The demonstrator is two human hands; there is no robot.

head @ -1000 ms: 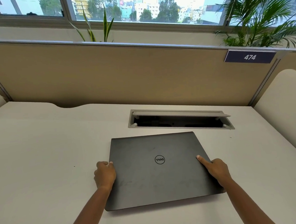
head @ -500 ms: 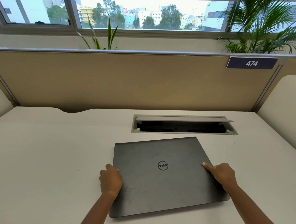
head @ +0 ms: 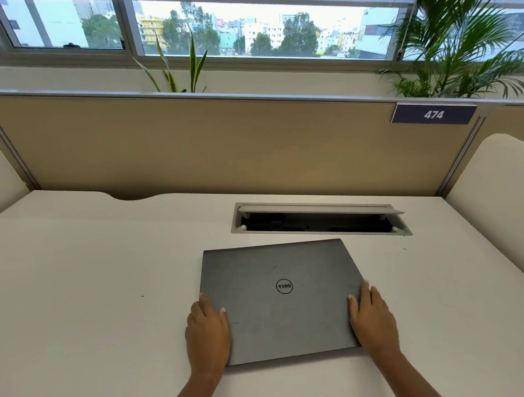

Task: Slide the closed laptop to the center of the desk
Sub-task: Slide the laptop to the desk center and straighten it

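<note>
A closed dark grey laptop (head: 285, 312) with a round logo lies flat on the white desk (head: 92, 283), a little right of the middle and just in front of the cable hatch. My left hand (head: 208, 334) lies over the laptop's left edge near the front corner, with the fingers pointing forward. On the right edge, my right hand (head: 373, 320) presses in the same way. Both forearms come in from the bottom of the view.
An open cable hatch (head: 319, 219) is sunk into the desk right behind the laptop. A tan partition (head: 221, 145) with a "474" label (head: 433, 115) closes the back. Rounded side panels (head: 497, 192) stand at both ends. Plants (head: 459, 51) and windows lie beyond.
Both hands have gone from curled with a pointing finger to flatter along the laptop's side edges. The laptop now sits squarer to the desk. The view has tilted up slightly.
</note>
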